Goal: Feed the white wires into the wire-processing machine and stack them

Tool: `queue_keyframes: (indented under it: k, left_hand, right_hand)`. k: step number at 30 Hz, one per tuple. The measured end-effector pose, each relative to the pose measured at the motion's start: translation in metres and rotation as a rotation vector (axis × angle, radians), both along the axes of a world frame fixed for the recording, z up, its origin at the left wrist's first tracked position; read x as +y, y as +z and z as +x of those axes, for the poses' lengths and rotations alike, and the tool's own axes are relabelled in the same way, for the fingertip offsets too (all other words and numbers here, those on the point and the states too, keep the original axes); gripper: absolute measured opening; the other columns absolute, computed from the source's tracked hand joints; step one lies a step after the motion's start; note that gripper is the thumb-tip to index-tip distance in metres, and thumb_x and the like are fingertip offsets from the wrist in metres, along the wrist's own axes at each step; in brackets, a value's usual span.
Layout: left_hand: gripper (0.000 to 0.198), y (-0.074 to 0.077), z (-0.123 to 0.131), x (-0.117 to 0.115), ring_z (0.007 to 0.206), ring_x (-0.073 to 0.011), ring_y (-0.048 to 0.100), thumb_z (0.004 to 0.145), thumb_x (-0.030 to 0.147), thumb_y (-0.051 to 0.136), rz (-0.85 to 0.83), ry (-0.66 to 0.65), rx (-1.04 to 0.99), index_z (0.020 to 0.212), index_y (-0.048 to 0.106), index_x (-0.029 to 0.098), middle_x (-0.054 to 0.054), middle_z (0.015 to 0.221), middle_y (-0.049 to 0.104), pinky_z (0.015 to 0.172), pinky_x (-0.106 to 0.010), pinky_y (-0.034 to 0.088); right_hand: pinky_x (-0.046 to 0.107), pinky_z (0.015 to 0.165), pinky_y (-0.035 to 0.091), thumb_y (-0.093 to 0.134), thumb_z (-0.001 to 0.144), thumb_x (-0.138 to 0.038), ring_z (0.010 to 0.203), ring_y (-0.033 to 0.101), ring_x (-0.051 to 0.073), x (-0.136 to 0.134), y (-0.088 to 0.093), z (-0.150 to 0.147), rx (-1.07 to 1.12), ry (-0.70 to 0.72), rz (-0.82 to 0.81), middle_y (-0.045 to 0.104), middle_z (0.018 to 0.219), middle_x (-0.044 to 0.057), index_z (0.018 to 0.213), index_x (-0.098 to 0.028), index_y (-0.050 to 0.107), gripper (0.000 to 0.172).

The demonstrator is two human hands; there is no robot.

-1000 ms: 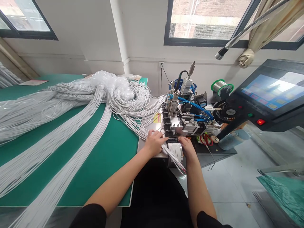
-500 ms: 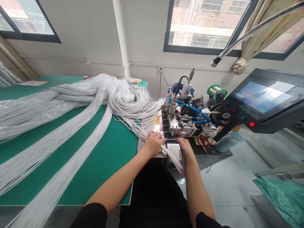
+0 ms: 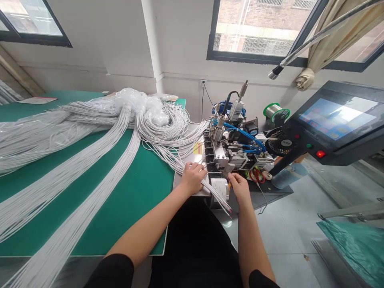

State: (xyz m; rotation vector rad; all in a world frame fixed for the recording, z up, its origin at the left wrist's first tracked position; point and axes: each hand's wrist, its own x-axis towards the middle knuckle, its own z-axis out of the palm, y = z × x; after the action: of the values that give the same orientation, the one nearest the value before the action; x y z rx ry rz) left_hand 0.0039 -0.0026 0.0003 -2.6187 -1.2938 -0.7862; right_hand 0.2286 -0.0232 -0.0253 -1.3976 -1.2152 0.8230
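Observation:
My left hand (image 3: 193, 179) is closed over thin white cables at the machine's front left corner. From its fingertips a single white cable (image 3: 213, 173) runs rightward to the machine. Below that hand, a bundle of white cables (image 3: 216, 196) with reddish tips hangs over a white cylindrical part (image 3: 220, 187). My right hand (image 3: 239, 188) has its thumb and forefinger pinched together beside the front metal block of the machine (image 3: 222, 154). What those fingertips hold, if anything, is too small to make out.
A green table (image 3: 120, 216) on the left carries long bundles of white cables (image 3: 90, 160) and plastic bags (image 3: 132, 100). On the right are a control screen (image 3: 339, 116), a black fan (image 3: 280, 143), a solder-like wire spool (image 3: 274, 112) and red-handled scissors (image 3: 257, 175).
My right hand has shifted slightly right, away from the cable's end. My left hand stays almost in place, rising a little. The camera view has tilted slightly.

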Motion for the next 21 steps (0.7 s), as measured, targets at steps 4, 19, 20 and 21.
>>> queue_keyframes:
  k: [4, 19, 20, 21]
  left_hand:
    - [0.044, 0.001, 0.001, 0.000, 0.114, -0.0266, 0.050, 0.070, 0.012, 0.058, -0.017, 0.053, -0.014, 0.113, 0.061, 0.020, -0.009, 0.124, 0.059, 0.096, -0.045, 0.029]
    - [0.037, 0.001, -0.001, -0.001, 0.108, -0.0236, 0.055, 0.076, 0.011, 0.052, 0.055, -0.001, -0.071, 0.111, 0.061, 0.022, -0.007, 0.119, 0.062, 0.096, -0.045, 0.029]
    - [0.038, 0.001, -0.001, -0.001, 0.106, -0.0233, 0.056, 0.075, 0.010, 0.052, 0.053, -0.008, -0.071, 0.110, 0.062, 0.022, -0.007, 0.118, 0.063, 0.095, -0.045, 0.029]
    - [0.039, 0.000, -0.001, 0.000, 0.103, -0.0228, 0.058, 0.074, 0.009, 0.052, 0.051, -0.014, -0.070, 0.109, 0.062, 0.022, -0.007, 0.116, 0.063, 0.095, -0.044, 0.029]
  right_hand:
    - [0.024, 0.055, 0.034, 0.057, 0.084, -0.049, 0.056, 0.045, 0.012, -0.024, 0.031, 0.006, -0.160, 0.159, 0.004, 0.051, 0.061, -0.002, 0.069, -0.019, 0.058, 0.034]
    - [0.025, 0.057, 0.038, 0.060, 0.084, -0.036, 0.063, 0.051, 0.015, -0.055, 0.054, 0.006, -0.527, 0.608, -0.071, 0.060, 0.068, 0.000, 0.076, -0.022, 0.066, 0.018]
    - [0.025, 0.057, 0.038, 0.059, 0.085, -0.036, 0.064, 0.052, 0.015, -0.054, 0.053, 0.006, -0.518, 0.593, -0.052, 0.061, 0.070, 0.001, 0.075, -0.022, 0.067, 0.019]
    - [0.026, 0.059, 0.039, 0.058, 0.085, -0.037, 0.065, 0.053, 0.016, -0.053, 0.053, 0.006, -0.503, 0.575, -0.031, 0.063, 0.072, 0.001, 0.075, -0.022, 0.067, 0.020]
